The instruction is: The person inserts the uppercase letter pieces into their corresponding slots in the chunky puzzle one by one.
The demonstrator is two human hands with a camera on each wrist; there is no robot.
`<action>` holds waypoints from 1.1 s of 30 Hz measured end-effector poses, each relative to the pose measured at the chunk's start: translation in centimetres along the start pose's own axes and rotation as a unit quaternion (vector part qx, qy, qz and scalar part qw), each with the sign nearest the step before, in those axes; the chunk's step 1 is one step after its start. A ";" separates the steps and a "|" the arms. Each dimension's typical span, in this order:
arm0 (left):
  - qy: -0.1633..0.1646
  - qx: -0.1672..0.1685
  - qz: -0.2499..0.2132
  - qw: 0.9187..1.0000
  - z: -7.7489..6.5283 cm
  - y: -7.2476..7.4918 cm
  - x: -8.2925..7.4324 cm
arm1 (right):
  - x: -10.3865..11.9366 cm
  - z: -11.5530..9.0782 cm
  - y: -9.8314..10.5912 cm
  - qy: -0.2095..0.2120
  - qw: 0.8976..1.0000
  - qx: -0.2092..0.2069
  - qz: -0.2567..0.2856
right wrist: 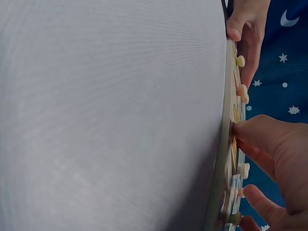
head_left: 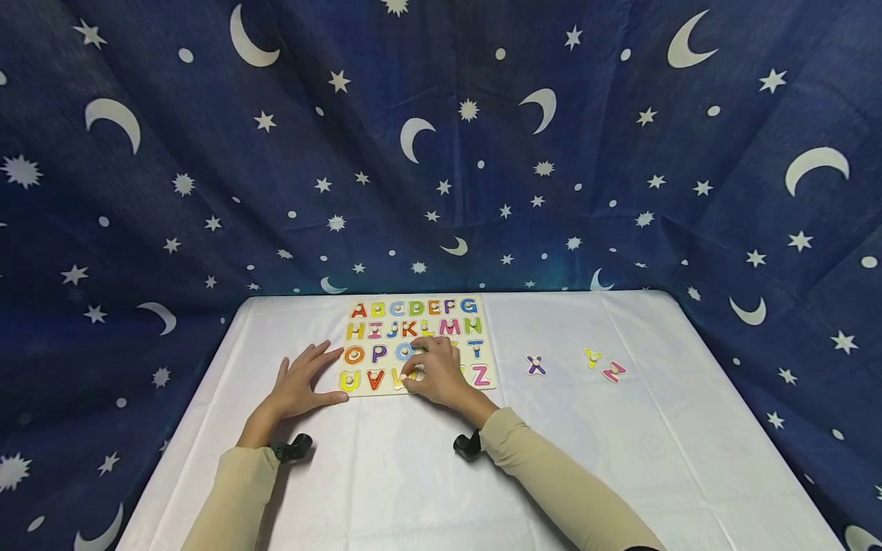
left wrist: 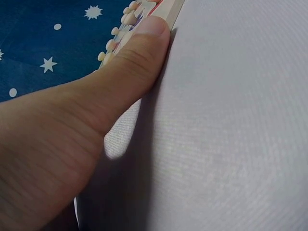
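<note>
A wooden alphabet puzzle board lies flat on the table with knobbed, coloured letters in rows. My right hand reaches over its bottom row and pinches the knob of the yellow letter W piece between thumb and finger; the hand covers part of the neighbouring letters. In the right wrist view the thumb is low at the board's front edge, over that yellow piece. My left hand is spread at the board's left side, fingers extended, with its thumb against the lower left corner.
Right of the board lie a purple letter X, a yellow letter Y and a pink letter Z. A white cloth covers the table. Behind it hangs a dark blue curtain with moons and stars.
</note>
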State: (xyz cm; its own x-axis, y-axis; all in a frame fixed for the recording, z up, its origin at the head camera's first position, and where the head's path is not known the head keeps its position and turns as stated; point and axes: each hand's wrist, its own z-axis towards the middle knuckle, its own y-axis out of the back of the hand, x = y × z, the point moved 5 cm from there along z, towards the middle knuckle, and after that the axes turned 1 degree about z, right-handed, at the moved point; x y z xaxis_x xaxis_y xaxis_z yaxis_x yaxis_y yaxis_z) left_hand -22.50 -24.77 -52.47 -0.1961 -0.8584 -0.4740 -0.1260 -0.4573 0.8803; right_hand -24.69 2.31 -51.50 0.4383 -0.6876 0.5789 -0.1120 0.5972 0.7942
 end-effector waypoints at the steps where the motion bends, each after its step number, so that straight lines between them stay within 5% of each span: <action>1: -0.002 -0.002 0.000 1.000 0.0 0.1 -0.1 | 0.0 0.0 0.0 0.000 1.000 -0.001 -0.001; 20: -0.011 -0.016 0.000 1.000 0.3 0.3 -0.3 | -0.2 -0.3 0.3 0.007 1.000 -0.010 -0.004; 33: 0.001 -0.003 0.002 1.000 0.1 -0.2 0.1 | -0.2 -1.0 1.5 0.056 0.998 -0.025 0.021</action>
State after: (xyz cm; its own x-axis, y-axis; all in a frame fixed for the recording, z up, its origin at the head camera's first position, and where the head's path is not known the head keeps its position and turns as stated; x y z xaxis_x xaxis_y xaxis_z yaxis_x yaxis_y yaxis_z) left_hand -22.56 -24.76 -52.73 -0.1941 -0.8608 -0.4706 -0.1189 -0.4555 0.8823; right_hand -24.08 3.74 -50.65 0.5312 -0.6126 0.5853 -0.0892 0.6466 0.7576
